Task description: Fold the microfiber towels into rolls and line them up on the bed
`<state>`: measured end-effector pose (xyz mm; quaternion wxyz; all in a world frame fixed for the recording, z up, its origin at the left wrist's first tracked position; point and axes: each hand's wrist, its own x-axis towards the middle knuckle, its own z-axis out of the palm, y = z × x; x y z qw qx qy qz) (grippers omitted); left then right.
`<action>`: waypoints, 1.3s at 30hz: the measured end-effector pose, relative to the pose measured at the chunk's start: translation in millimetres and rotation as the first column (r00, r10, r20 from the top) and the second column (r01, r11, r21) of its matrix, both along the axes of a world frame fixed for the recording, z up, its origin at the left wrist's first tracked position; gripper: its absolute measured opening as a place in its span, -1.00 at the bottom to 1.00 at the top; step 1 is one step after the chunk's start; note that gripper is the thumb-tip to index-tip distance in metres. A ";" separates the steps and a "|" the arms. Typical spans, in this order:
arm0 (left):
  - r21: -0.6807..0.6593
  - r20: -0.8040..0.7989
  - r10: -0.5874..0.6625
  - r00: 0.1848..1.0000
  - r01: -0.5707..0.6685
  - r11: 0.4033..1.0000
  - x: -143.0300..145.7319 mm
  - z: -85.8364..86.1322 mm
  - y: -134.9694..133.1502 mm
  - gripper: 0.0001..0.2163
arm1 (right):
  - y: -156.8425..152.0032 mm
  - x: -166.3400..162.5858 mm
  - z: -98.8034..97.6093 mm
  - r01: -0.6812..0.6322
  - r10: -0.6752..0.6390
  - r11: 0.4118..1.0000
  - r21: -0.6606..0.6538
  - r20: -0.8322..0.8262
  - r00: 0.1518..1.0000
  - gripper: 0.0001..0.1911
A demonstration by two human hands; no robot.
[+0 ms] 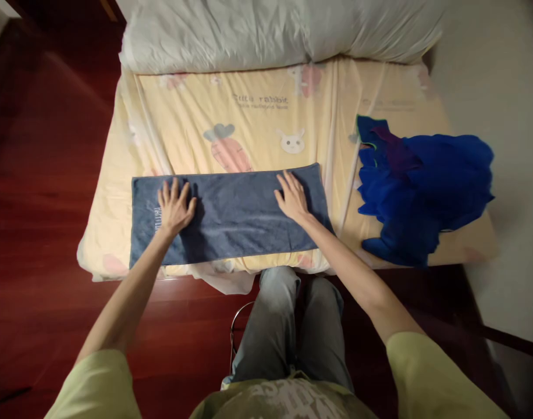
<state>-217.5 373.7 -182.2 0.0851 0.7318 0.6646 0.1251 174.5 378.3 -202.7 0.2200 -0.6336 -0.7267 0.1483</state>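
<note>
A grey-blue towel (235, 215) lies spread out flat in a long rectangle along the near edge of the bed. Light lettering runs down its left end. My left hand (176, 206) rests on that end beside the lettering, fingers spread. Toward the towel's right end, my right hand (292, 196) lies with its fingers stretched out near the far edge. Neither hand grips the cloth. Right of the towel is a loose heap of bright blue cloths (432, 180), with a dark purple piece (395, 152) on its left side.
The bed has a yellow sheet (258, 139) printed with rabbits and carrots under a thin clear cover. A bulky whitish bundle (275, 35) runs across its far side. A pale wall (506, 244) stands at the right, dark red floor (43, 203) at the left. My knees touch the bed's front.
</note>
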 end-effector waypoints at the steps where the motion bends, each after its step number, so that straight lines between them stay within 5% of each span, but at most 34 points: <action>1: -0.047 0.007 -0.033 0.999 0.034 0.998 16.1 -6.0 -5.1 -0.39 | -3.4 -15.8 -2.6 -0.068 0.069 0.997 -0.030 0.023 0.997 -0.40; 5: -0.115 0.036 -0.006 0.999 0.011 0.993 57.1 -25.9 -4.3 -0.33 | 6.0 -63.3 -19.4 -0.117 0.123 0.986 -0.119 0.048 0.991 -0.37; 9: -0.104 0.046 0.030 0.999 -0.025 0.994 52.1 -30.0 11.3 -0.30 | 21.4 -69.7 -33.1 -0.094 0.098 0.991 -0.096 0.043 0.994 -0.35; 14: -0.071 0.038 0.180 0.983 -0.177 0.982 7.2 -26.3 23.7 -0.27 | 28.6 -13.2 -41.3 0.054 -0.051 0.996 -0.072 0.043 0.998 -0.33; 19: -0.022 0.099 0.242 0.965 -0.241 0.970 -24.1 -41.3 31.3 -0.30 | 38.5 56.1 -59.3 0.233 -0.230 0.972 -0.041 0.055 0.972 -0.30; 24: -0.025 0.108 0.222 0.969 -0.220 0.975 -25.9 -39.9 35.2 -0.23 | 41.4 53.5 -50.3 0.249 -0.243 0.967 -0.061 0.087 0.966 -0.29; 29: -0.063 0.047 -0.012 0.999 0.015 0.998 46.5 -24.7 -7.4 -0.20 | -11.0 -36.5 -25.8 0.016 0.000 0.991 -0.136 0.120 0.993 -0.20; 33: -0.168 0.032 -0.176 0.984 0.179 0.970 99.6 -37.2 -68.1 -0.23 | -75.5 -83.7 -27.9 -0.102 0.121 0.983 -0.152 0.121 0.985 -0.21; 35: -0.185 0.029 -0.108 0.994 0.111 0.976 90.9 -42.9 -88.0 -0.22 | -100.6 -65.5 -30.5 -0.052 0.074 0.985 -0.165 0.130 0.989 -0.24; 39: -0.215 0.061 0.143 0.988 -0.127 0.968 23.8 -41.9 -106.1 -0.20 | -132.1 27.6 -26.4 0.177 -0.147 0.971 -0.162 0.184 0.972 -0.32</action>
